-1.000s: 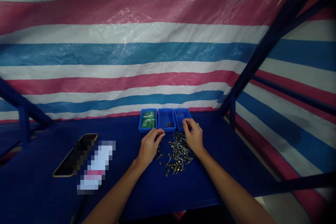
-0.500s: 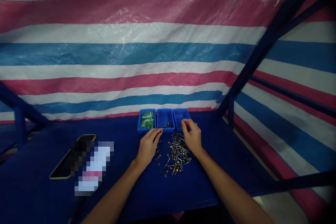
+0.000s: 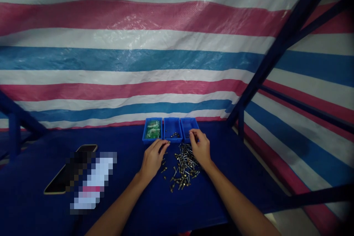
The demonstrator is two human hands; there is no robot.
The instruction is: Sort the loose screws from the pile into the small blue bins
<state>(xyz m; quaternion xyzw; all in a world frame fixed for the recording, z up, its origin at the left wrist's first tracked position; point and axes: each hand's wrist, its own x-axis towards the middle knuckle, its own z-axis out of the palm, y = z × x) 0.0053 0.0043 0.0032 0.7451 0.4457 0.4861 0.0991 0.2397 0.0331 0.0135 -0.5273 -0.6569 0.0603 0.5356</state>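
Observation:
Three small blue bins stand side by side at the back of the blue table. The left bin [image 3: 144, 132] holds green and clear pieces, the middle bin [image 3: 172, 121] a few small metal parts. My left hand [image 3: 151, 158] pinches a small brass-tipped part [image 3: 169, 142] in front of the middle bin. My right hand [image 3: 201, 148] is closed at the front edge of the right bin [image 3: 189, 121]; what its fingertips hold, if anything, is too small to name. A pile of metal pins [image 3: 184, 166] lies between my hands, with several loose ones to its left.
A dark phone [image 3: 56, 182] and a blurred white item [image 3: 94, 180] lie on the left of the table [image 3: 124, 210]. Dark blue frame bars [image 3: 260, 72] rise at both sides. A striped sheet [image 3: 124, 59] hangs behind.
The view has shifted slightly, so the bins and pile appear a little lower and further left. Both hands stay near the same bins, and the small part remains in my left fingertips.

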